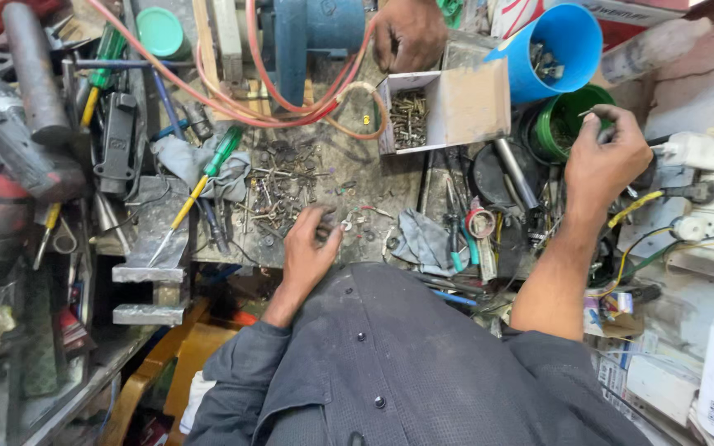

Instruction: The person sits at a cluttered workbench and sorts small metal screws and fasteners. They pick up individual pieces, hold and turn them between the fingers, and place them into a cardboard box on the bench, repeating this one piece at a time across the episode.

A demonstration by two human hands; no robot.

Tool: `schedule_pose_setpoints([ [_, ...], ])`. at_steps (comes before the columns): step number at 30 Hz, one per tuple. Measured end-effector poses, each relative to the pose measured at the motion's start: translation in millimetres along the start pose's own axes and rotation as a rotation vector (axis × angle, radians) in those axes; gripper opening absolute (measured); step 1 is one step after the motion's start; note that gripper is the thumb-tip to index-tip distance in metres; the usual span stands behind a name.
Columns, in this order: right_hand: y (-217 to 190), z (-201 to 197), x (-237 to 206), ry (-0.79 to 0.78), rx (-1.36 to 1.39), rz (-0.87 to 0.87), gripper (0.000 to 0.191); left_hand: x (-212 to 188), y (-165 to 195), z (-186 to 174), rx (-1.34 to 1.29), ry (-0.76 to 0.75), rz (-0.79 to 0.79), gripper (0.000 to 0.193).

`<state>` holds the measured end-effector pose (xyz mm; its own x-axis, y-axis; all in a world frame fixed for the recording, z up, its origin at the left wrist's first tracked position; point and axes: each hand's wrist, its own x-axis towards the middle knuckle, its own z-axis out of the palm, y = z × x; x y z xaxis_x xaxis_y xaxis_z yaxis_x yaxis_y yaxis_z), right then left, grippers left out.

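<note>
Left hand: the left hand lies palm down at the near edge of the desk; its fingers are curled loosely onto small washers and bits, pinching nothing that shows
Loose screws: a scatter of loose screws lies just beyond and left of those fingertips, touching distance; a green-handled screwdriver rests on a grey rag further left
Right hand: the right hand is raised at the right, fingers bent and closed on a small thin metal piece, too small to tell what kind
Green tub: a green tub sits just left of and under that hand, the fingertips over its rim
Further back: an open cardboard box of screws stands mid-desk; a blue cup lies tipped behind the tub
Far edge: another person's hand rests by a blue motor and red hoses
</note>
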<state>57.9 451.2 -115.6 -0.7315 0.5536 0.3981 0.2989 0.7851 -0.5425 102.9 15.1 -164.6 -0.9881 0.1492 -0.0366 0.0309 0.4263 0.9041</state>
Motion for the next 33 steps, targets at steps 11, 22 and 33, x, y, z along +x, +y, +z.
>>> schedule_pose_setpoints([
  [11, 64, 34, 20, -0.179, -0.055, -0.366, 0.043, -9, 0, -18, -0.013, 0.135, 0.08, 0.029],
  [22, -128, 68, -129, -0.335, 0.584, -0.402, 0.005, -22, -21, -34, 0.03, 0.319, 0.052, 0.021],
  [33, -203, 138, -187, -0.756, 0.502, -0.795, 0.019, -38, -13, -46, -0.018, 0.313, -0.043, 0.02],
])
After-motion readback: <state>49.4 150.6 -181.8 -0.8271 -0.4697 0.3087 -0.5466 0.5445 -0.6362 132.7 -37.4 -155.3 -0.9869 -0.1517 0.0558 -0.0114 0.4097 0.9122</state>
